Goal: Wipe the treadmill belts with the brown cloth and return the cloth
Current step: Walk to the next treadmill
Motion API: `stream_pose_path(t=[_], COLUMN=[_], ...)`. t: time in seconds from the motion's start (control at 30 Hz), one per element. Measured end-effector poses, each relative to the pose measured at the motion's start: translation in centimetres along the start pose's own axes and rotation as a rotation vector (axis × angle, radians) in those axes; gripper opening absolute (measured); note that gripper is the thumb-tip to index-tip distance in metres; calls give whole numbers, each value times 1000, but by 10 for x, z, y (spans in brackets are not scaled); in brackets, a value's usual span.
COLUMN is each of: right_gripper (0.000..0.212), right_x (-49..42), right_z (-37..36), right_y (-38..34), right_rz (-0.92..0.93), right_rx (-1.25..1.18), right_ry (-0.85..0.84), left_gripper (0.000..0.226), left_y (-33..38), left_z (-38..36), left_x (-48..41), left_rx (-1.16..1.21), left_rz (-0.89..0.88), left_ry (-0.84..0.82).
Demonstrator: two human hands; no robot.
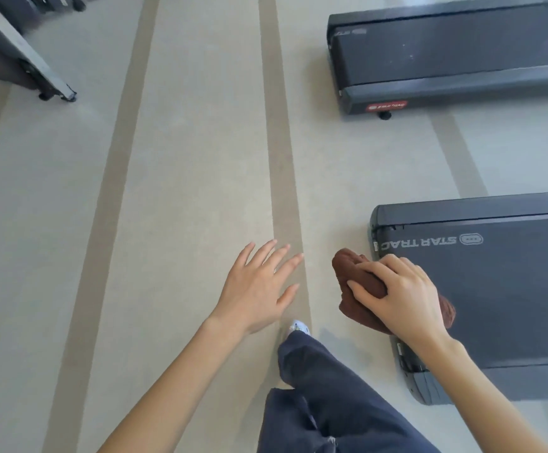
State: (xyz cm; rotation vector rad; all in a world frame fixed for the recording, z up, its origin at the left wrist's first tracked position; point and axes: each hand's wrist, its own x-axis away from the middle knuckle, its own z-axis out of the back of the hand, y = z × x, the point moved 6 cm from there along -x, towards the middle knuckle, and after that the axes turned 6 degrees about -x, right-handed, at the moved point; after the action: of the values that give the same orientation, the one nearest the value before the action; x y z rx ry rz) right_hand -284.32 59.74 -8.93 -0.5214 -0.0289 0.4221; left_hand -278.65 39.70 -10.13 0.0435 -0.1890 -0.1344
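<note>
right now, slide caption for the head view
Right hand grips brown cloth at end of near treadmill; left hand hovers open.

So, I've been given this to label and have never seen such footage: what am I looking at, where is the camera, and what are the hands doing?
There is no machine here, only a person working with bare hands. The single picture comes from a wide-angle camera worn on the head, looking forward and down, so the arms reach in from the bottom edge. The right hand grips a bunched brown cloth at the end of the near treadmill, by its belt. The left hand holds nothing; its fingers are spread above the striped floor. A second treadmill stands further off. The dark shape at the bottom is the person's trouser leg, with a shoe showing.
</note>
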Motion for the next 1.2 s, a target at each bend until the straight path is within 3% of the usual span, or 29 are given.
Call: stream_pose_path(t=[0.67,0.87,1.2], right_gripper=[16,18,15], right_x=[-218,-310,-373], right_z=[49,71,109], right_y=[96,118,203], right_rz=[-450,-522,-798], right_rx=[2,-10,-77], right_ry=[291,414,611], left_gripper=[49,53,53], left_y=[-42,-69,-13], left_z=[75,90,125], left_x=[-315,-439,-618], left_rx=[-82,-157,-215], left_rz=[-482,-672,-946], left_ry=[89,-13,29])
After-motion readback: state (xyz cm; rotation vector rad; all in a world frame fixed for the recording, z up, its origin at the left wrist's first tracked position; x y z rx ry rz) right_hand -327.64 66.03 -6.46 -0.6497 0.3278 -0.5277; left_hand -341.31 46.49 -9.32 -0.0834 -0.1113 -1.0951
